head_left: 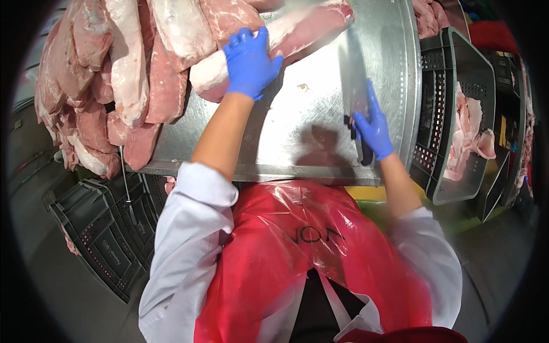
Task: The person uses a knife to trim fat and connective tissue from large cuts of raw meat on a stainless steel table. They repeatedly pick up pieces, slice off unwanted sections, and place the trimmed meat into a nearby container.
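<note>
A long pork loin (309, 35), pale fat along one side and pink meat along the other, lies slantwise across the far part of the metal table (309, 103). My left hand (251, 64), in a blue glove, grips it near its left end, fingers over the top and thumb toward me. To the right, my right hand (374, 127), also gloved in blue, is closed around the black handle of a knife (354, 71). Its wide blade points away from me and is blurred by motion. The blade tip reaches close to the loin's right end; I cannot tell whether they touch.
Many more pork loins (128, 57) are heaped on the left, some overhanging the table's edge. A dark crate (486, 68) with pale trimmings (466, 134) stands at the right. Below the left edge is another dark crate (100, 234), beside a hanging thin metal rod (124, 171).
</note>
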`<state>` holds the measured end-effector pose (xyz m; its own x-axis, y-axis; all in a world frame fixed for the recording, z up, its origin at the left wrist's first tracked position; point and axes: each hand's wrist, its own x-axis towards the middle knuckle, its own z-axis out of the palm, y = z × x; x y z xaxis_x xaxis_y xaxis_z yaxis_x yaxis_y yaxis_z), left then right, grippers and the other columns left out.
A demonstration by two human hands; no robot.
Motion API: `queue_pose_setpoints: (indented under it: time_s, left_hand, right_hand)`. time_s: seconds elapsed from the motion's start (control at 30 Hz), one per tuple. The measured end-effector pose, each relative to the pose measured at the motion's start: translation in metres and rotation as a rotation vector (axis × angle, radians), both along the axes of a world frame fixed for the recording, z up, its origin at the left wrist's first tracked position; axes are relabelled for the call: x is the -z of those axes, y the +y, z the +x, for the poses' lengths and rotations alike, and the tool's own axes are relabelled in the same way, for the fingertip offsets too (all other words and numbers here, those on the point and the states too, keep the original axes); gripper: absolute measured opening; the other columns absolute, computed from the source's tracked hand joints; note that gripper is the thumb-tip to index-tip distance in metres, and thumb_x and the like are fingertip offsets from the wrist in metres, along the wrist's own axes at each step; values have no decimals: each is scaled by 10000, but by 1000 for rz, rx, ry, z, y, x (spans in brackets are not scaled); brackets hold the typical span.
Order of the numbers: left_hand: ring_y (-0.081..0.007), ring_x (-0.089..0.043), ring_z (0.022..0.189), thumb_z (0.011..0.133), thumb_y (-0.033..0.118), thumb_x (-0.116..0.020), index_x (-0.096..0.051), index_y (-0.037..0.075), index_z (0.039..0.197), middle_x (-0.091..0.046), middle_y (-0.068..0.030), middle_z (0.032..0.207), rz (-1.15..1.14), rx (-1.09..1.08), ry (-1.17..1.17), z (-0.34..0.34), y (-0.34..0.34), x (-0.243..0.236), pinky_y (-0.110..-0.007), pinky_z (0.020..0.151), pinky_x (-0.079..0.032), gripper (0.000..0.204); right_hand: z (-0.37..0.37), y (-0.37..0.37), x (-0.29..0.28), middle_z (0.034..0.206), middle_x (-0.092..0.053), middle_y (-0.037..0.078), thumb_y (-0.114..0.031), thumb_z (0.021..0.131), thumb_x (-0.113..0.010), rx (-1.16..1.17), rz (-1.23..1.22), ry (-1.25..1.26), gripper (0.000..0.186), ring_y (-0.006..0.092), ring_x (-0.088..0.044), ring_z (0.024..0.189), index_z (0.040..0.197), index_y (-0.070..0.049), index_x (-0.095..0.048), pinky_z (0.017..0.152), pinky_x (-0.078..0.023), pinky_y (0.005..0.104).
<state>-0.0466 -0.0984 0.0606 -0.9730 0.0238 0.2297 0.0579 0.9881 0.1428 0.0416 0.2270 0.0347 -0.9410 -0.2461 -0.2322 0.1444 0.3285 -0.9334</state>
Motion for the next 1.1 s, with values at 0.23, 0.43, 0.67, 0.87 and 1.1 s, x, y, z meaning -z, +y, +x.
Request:
queue_pose_setpoints:
  time_s: [0.23,0.43,0.67,0.87,1.1]
  left_hand:
    - [-383,-575,1083,825,198,-653,-644,106,1107,-587,-170,1150,50,183,-169,-26,-36,1,-533,907,-463,297]
    - [-390,-592,1102,842,287,-678,-638,103,1172,-605,-189,1156,-163,56,-197,-35,-4,-7,-507,908,-495,380]
    - [-465,-684,921,911,284,-627,-482,-127,1201,-690,-322,969,355,-224,-319,-22,-52,-12,-487,856,-547,523]
    - [-343,-709,913,890,168,-576,-566,-51,1185,-714,-226,978,862,-254,-268,-17,-65,-4,-409,834,-550,367]
    - [-261,-715,835,882,135,-588,-623,-17,1165,-725,-170,951,784,-86,-337,-23,-62,-15,-384,749,-549,323]
  right_hand:
    - [-29,-36,23,823,-635,57,11,952,-546,174,-286,42,858,99,-582,605,1653,-256,-128,477,-506,255]
    - [-30,-58,30,812,-640,74,-32,951,-560,190,-315,-56,871,112,-587,573,1653,-265,-100,481,-519,273]
    - [-34,-88,26,888,-693,120,-98,940,-598,88,-193,-50,882,156,-621,591,1648,-297,-112,521,-557,307]
    - [-82,-203,24,797,-665,96,-112,940,-607,-67,-272,36,812,139,-598,565,1634,-276,-219,546,-554,318]
    - [-18,-215,18,849,-695,254,-182,972,-534,-255,-23,4,848,318,-676,589,1643,-269,-23,615,-574,439]
